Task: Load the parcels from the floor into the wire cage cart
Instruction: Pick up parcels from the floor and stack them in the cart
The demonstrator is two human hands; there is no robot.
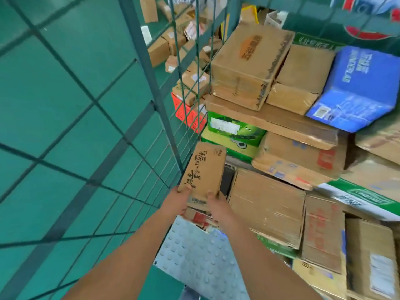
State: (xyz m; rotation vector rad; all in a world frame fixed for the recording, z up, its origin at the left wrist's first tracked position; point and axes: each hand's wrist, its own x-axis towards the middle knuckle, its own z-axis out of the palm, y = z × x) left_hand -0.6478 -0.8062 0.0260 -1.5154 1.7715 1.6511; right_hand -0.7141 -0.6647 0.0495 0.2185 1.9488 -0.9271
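Both hands (pixel 177 202) gripping parcel (pixel 203 172), seemingly inside cart (pixel 151 68)

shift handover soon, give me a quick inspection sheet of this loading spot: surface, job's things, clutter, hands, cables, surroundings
surface: green floor, seen through the mesh.
job's things: narrow brown parcel with black handwriting, held at the wire cage cart by its corner post; stacked inside are brown cartons, a blue box and a green box.
clutter: loose parcels on the floor beyond the cage; red crate outside the mesh.
hands: left hand and right hand both grip the narrow parcel's near end.
cables: nothing seen.
surroundings: grey studded sheet below the arms; red and white sign top right, blurred.
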